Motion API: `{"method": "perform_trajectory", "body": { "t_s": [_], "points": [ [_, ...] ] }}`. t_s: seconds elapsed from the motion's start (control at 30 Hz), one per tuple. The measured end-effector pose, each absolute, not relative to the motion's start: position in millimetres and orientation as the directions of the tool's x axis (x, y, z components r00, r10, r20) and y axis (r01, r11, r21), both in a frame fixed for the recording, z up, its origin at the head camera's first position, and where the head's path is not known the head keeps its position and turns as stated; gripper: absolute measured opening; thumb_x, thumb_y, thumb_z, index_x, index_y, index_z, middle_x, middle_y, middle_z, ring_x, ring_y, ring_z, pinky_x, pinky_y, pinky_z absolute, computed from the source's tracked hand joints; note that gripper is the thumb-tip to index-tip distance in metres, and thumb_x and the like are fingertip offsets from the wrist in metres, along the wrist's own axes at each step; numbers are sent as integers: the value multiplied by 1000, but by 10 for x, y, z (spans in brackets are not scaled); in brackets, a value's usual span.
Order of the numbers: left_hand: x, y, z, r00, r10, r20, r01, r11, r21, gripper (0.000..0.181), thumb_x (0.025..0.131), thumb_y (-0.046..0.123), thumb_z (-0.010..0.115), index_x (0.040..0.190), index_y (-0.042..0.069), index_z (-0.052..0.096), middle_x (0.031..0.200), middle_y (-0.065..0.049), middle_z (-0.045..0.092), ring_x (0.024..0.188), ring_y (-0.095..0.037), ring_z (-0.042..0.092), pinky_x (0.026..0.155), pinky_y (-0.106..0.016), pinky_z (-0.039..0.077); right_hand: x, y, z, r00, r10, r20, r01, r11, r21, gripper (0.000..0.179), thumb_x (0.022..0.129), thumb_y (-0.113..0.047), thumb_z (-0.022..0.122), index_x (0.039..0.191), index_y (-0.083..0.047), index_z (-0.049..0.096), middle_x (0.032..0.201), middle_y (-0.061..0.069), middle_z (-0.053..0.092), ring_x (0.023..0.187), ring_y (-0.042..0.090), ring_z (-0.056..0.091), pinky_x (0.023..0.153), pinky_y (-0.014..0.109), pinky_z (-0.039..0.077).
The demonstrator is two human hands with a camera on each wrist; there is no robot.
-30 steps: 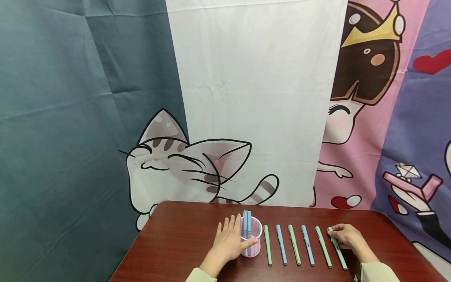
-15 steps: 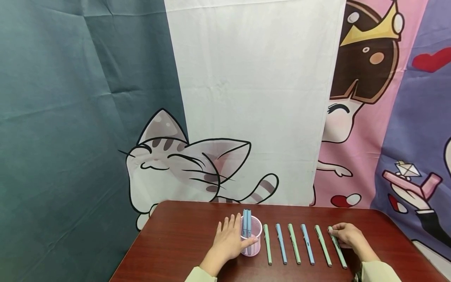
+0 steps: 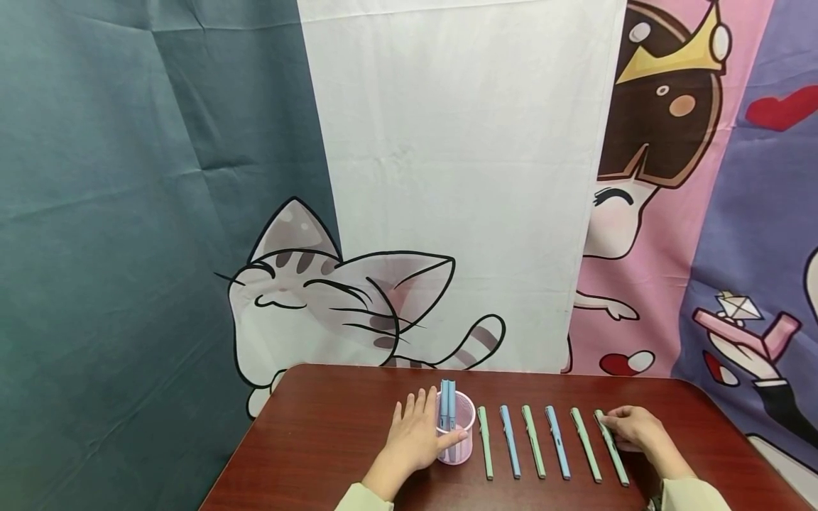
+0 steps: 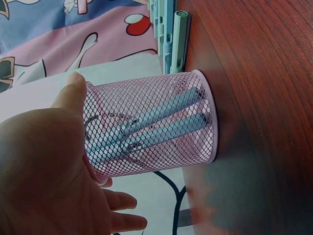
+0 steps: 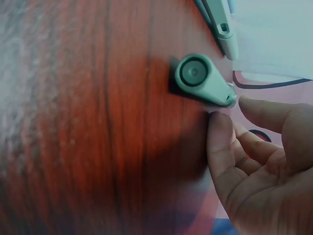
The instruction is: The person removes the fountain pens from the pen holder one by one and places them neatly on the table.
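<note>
My left hand [image 3: 414, 434], fingers straight and spread, rests at the left side of a pink mesh pen cup [image 3: 467, 448], thumb across its front. Two blue pens [image 3: 451, 403] stand inside; the left wrist view shows them through the mesh wall [image 4: 161, 152]. My right hand [image 3: 641, 430] is at the far end of the rightmost green pen [image 3: 613, 452], which lies on the table. In the right wrist view, thumb and loosely bent index finger stand apart beside the tip of that pen [image 5: 205, 81], holding nothing.
Left of that pen, a row of green and blue pens lies side by side: a green pen [image 3: 586, 445], a blue pen [image 3: 558, 443] and several more reaching to the cup. Beneath is a dark red wooden table [image 3: 307, 440]. A printed cloth [image 3: 460, 177] hangs behind its far edge.
My right hand has shifted slightly to the right, its fingertips easing off the rightmost green pen. That pen's near end has swung very slightly left. The left hand and cup stay put.
</note>
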State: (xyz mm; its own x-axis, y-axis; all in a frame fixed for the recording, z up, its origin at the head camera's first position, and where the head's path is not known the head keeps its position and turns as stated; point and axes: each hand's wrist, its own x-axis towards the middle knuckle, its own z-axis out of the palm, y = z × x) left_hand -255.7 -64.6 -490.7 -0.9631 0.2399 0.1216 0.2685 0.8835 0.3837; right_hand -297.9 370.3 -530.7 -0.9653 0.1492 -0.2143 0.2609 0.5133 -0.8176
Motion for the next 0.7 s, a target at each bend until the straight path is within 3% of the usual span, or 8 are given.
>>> {"method": "perform_trajectory", "body": {
  "t_s": [0.47,0.7],
  "points": [
    [-2577,-650,-4929,-965,233,119,261,882,392,105,85,77,57,157,4,33,159,-22,38,148,-44,31,118,-64,21,-2806,3434,-5111,-988,130,-81,141,570,-810,40,97,-20,65,118,14,60,76,4,66,69,14,64,59,27,56],
    [-2577,-645,-4918,-966,230,121,259,887,382,106,85,78,56,157,4,33,159,-21,37,148,-44,30,119,-64,21,-2737,3193,-5014,-993,115,-33,93,565,-820,50,97,-27,68,128,11,59,103,20,73,87,23,71,70,31,60]
  ]
}}
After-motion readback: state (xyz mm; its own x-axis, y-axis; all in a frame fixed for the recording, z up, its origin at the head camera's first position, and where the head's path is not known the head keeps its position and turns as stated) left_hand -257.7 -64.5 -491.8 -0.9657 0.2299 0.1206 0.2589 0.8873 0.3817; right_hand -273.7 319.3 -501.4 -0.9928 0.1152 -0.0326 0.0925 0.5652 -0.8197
